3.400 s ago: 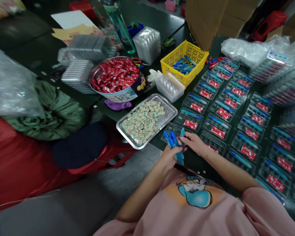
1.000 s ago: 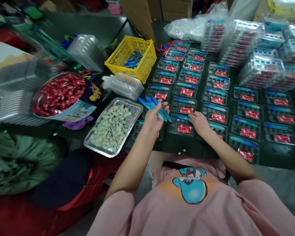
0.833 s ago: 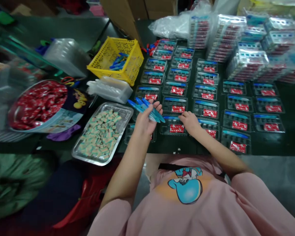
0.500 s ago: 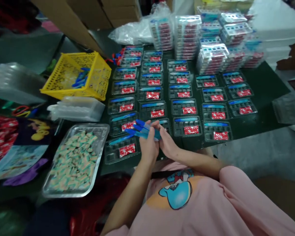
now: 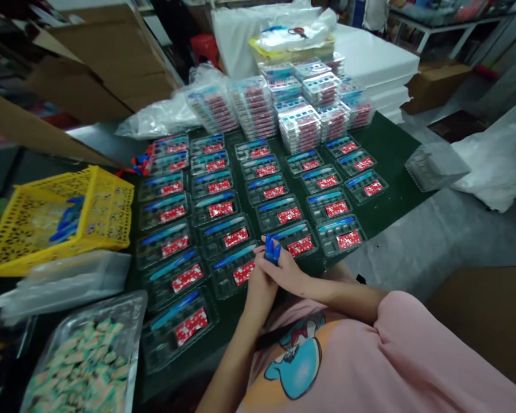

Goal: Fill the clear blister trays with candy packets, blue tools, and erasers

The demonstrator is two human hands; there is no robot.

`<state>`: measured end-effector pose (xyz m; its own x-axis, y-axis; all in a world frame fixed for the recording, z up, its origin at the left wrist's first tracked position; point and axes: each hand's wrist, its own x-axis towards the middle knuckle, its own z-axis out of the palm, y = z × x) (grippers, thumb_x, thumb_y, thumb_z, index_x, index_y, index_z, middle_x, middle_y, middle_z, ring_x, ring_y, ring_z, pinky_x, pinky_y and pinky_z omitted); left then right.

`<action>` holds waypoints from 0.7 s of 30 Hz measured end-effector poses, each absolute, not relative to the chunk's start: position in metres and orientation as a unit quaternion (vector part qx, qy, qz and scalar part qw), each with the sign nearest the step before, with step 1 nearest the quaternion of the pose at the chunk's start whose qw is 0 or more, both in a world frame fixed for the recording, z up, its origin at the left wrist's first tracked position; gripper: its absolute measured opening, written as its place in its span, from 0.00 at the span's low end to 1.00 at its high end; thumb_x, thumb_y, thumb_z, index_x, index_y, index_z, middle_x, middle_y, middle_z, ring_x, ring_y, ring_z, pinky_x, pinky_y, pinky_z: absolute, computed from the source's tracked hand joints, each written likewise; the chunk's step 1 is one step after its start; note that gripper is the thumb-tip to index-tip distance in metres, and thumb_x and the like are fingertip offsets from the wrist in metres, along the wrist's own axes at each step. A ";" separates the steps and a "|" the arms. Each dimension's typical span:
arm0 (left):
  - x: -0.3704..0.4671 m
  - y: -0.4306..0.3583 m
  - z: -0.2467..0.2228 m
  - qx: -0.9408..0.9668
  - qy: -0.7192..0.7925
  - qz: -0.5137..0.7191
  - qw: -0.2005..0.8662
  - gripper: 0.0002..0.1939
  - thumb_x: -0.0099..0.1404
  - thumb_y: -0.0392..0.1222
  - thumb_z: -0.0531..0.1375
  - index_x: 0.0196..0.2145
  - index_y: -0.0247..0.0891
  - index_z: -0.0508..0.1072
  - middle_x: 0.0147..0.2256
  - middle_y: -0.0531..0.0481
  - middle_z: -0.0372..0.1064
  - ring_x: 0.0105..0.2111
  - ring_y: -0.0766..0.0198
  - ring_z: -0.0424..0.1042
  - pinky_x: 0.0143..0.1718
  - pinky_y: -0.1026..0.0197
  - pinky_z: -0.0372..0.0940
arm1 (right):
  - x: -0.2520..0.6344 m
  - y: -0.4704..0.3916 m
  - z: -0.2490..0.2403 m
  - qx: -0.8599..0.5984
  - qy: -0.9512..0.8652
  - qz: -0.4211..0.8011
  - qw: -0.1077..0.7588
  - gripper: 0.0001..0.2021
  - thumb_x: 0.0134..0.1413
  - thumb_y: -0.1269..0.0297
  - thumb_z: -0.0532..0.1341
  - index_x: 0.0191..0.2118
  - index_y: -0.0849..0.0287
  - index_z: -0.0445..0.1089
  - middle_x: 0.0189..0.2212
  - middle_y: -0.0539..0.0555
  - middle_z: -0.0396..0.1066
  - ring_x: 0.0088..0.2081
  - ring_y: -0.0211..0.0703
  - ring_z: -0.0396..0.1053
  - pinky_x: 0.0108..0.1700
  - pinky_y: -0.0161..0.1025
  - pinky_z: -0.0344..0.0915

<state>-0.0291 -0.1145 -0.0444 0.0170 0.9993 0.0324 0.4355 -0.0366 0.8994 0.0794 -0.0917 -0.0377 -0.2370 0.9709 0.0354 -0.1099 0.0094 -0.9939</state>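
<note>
Close to my body, above the near edge of the table, my left hand [image 5: 262, 276] and my right hand [image 5: 291, 274] are clasped together. Blue pens [image 5: 272, 250] poke up between them, their dark blue ends showing and the rest covered by my fingers. Both hands are closed around this small bundle. Just beyond them lies a clear plastic tray [image 5: 223, 281] with a pen along its top and a red patterned packet [image 5: 243, 273] in it. Several like trays stand in rows across the dark green table [image 5: 395, 201].
A yellow basket [image 5: 112, 209] with blue pens is on the left, behind clear plastic trays [image 5: 81, 278]. Nearer sits a metal tray [image 5: 133, 344] of small green-and-cream pieces. Stacks of filled packs [image 5: 301, 129] rise at the back. More clear plastic [image 5: 434, 166] rests at the right corner.
My view has turned to the right and up. The pens, earlier fanned out toward the left, now stand more upright and are gathered between my hands, which are closed more tightly together.
</note>
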 end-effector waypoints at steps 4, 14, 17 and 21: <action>-0.031 -0.111 -0.036 0.626 0.547 0.344 0.438 0.20 0.61 0.40 0.59 0.51 0.38 0.66 0.48 0.44 0.69 0.48 0.55 0.69 0.53 0.51 0.62 | 0.087 -0.085 -0.036 -0.400 -0.507 0.598 0.474 0.18 0.55 0.60 0.59 0.51 0.56 0.65 0.45 0.53 0.73 0.48 0.42 0.70 0.56 0.43 0.64; -0.130 -0.054 0.017 0.631 0.622 0.368 0.282 0.24 0.66 0.45 0.55 0.57 0.35 0.62 0.51 0.41 0.68 0.50 0.53 0.68 0.54 0.52 0.62 | 0.064 -0.040 -0.032 -0.354 -0.556 0.636 0.401 0.23 0.56 0.56 0.60 0.57 0.52 0.61 0.53 0.56 0.67 0.56 0.45 0.65 0.58 0.45 0.62; -0.224 -0.021 0.037 0.554 0.721 0.388 0.153 0.23 0.64 0.43 0.57 0.55 0.32 0.63 0.47 0.41 0.69 0.48 0.52 0.69 0.52 0.51 0.62 | 0.060 -0.028 -0.036 -0.353 -0.574 0.649 0.354 0.17 0.58 0.55 0.59 0.52 0.52 0.66 0.49 0.55 0.71 0.51 0.45 0.69 0.57 0.46 0.63; -0.349 0.016 0.052 0.435 0.820 0.367 0.057 0.17 0.63 0.38 0.58 0.48 0.26 0.65 0.42 0.39 0.70 0.43 0.54 0.71 0.50 0.50 0.63 | 0.063 -0.022 -0.048 -0.374 -0.599 0.638 0.306 0.16 0.58 0.53 0.59 0.49 0.53 0.69 0.45 0.55 0.73 0.49 0.46 0.71 0.55 0.46 0.65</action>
<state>-0.3494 0.0159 0.0517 -0.6150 0.7557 0.2252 0.6713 0.3519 0.6523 0.0633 -0.0216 -0.0482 -0.5326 0.8391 -0.1104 0.0576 -0.0942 -0.9939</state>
